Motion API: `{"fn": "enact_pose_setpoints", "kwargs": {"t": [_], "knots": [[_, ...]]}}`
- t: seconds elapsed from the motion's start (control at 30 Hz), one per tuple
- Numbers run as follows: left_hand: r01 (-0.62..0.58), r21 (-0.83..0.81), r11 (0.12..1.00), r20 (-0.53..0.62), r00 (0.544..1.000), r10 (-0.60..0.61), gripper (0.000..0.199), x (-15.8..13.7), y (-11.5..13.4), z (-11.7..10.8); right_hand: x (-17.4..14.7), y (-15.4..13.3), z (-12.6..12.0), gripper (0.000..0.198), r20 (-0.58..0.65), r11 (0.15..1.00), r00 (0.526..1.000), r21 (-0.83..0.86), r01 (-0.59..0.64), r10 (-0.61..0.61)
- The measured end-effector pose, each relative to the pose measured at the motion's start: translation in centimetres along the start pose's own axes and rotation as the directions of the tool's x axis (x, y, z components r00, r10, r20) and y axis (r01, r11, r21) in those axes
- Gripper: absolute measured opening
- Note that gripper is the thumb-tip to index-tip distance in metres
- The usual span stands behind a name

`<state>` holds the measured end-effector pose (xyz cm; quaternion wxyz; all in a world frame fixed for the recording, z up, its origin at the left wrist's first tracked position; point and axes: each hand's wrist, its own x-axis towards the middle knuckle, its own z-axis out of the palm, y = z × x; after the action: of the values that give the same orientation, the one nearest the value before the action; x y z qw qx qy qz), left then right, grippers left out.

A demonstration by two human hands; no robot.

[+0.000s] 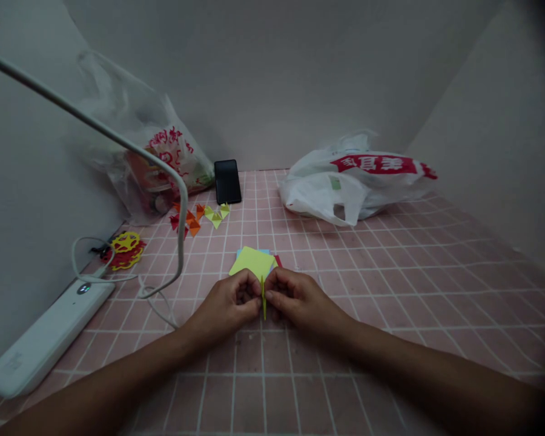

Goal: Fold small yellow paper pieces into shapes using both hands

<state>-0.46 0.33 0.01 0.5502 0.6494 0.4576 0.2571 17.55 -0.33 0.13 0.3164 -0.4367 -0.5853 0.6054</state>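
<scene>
A small folded piece of yellow paper point(264, 300) stands edge-on between my two hands. From its left side my left hand point(238, 300) pinches it, thumb and fingers closed. On the other side my right hand point(295, 297) grips it with curled fingers. Just beyond my knuckles lies a stack of paper squares, a yellow-green sheet point(253, 261) on top, with blue and red edges showing beneath. Farther left sit small folded paper pieces: several orange and red ones point(193, 225) and yellow ones point(216, 217).
A black phone point(227, 181) leans near the back wall. Plastic bags stand at the back left point(163, 163) and lie at the back right point(345, 184). At left are a white power bank point(49, 333), yellow and red cut-outs point(125, 249) and a cable point(181, 224) arching overhead.
</scene>
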Motion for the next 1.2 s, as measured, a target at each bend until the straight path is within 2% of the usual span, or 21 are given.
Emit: {"fn": "enact_pose_setpoints", "kwargs": {"t": [0.13,0.53,0.73,0.93,1.13,1.2], "knots": [[-0.032,0.023,0.999,-0.043,0.999,0.033,0.01,-0.2,0.4,0.3,0.0,0.0,0.0,0.01,-0.007,1.0,1.0,-0.019,0.021,-0.021],[-0.053,0.046,0.998,-0.046,0.997,0.055,0.012,-0.3,0.7,0.5,0.1,0.2,0.0,0.01,-0.005,0.998,0.999,-0.037,0.049,-0.049],[-0.045,0.203,0.978,-0.116,0.991,0.069,0.01,-0.5,1.0,0.5,0.1,0.4,0.0,0.007,0.01,1.0,1.0,-0.025,0.015,-0.014],[-0.056,0.307,0.95,-0.156,0.982,0.108,0.009,-0.5,1.0,0.7,0.1,0.4,0.1,0.008,0.006,0.999,0.999,-0.034,0.037,-0.037],[-0.074,0.281,0.957,-0.157,0.98,0.121,0.009,-0.7,0.8,0.9,-0.1,0.5,0.3,0.003,-0.024,0.994,0.996,-0.061,0.085,-0.086],[-0.096,0.257,0.962,-0.143,0.98,0.136,0.011,-0.8,0.8,1.1,-0.1,0.5,0.4,0.008,-0.03,0.99,0.992,-0.065,0.122,-0.124]]}}
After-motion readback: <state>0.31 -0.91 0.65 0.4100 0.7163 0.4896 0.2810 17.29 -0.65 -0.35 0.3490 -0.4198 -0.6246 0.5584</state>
